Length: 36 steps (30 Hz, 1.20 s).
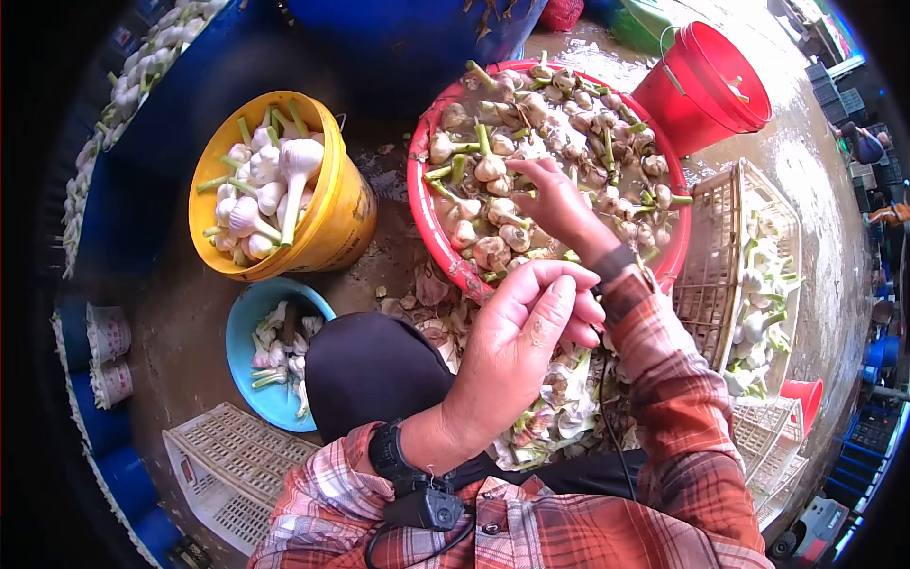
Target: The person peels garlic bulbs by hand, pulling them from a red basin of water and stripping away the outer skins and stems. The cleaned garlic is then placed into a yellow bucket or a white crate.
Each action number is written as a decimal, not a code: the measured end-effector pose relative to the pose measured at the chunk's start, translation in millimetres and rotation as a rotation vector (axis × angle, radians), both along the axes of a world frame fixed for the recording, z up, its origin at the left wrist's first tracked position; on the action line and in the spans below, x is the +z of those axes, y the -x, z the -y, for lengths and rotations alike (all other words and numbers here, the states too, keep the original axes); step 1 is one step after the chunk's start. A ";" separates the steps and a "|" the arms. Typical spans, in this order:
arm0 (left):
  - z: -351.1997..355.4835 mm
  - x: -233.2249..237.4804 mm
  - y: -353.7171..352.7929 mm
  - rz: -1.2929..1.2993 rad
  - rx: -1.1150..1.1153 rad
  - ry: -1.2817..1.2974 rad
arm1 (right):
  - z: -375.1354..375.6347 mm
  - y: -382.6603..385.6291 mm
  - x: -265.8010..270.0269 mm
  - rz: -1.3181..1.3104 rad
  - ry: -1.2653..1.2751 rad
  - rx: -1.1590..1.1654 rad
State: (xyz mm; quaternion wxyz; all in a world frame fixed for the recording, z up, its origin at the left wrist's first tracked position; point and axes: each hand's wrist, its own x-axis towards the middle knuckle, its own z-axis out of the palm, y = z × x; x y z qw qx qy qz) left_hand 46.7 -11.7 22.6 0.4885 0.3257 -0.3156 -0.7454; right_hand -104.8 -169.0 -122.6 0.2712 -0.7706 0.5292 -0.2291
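Note:
My left hand is raised in front of the red tub, its fingers curled in and its thumb against them; nothing shows in it. Beyond it, my right hand is over the tub, thumb and fingers apart, fingertips beside a garlic bulb with a green stem. Whether they touch it I cannot tell. Many soiled garlic bulbs fill the tub. Cleaner white bulbs stand in a yellow bucket at the left.
A blue basin with garlic lies below the yellow bucket. Red bucket at upper right; plastic crate right, beside more garlic. Another crate is lower left. Peelings lie between my legs; a blue container stands behind.

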 end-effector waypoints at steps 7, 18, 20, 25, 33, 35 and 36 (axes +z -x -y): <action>17.0 -8.7 -6.1 0.080 0.120 -0.030 | 59.7 -58.9 -68.6 -0.334 0.078 -0.002; 13.5 1.1 7.1 0.671 -0.111 0.448 | -135.4 35.1 66.3 1.395 -0.672 -0.512; 13.6 -6.9 13.3 0.853 0.124 0.731 | -172.7 38.9 95.5 1.279 -0.625 -0.492; -1.3 -10.6 27.1 1.092 -0.015 0.901 | -225.6 47.7 120.4 0.912 -0.421 -0.566; -10.1 -18.0 45.3 0.984 -0.181 0.800 | -262.1 56.1 121.0 0.871 -0.296 -0.623; -6.6 -38.7 42.8 0.495 -0.368 0.315 | -263.6 55.2 117.8 1.084 -0.296 -0.605; -8.2 -37.8 44.2 0.493 -0.375 0.321 | -261.4 54.1 117.5 1.121 -0.326 -0.599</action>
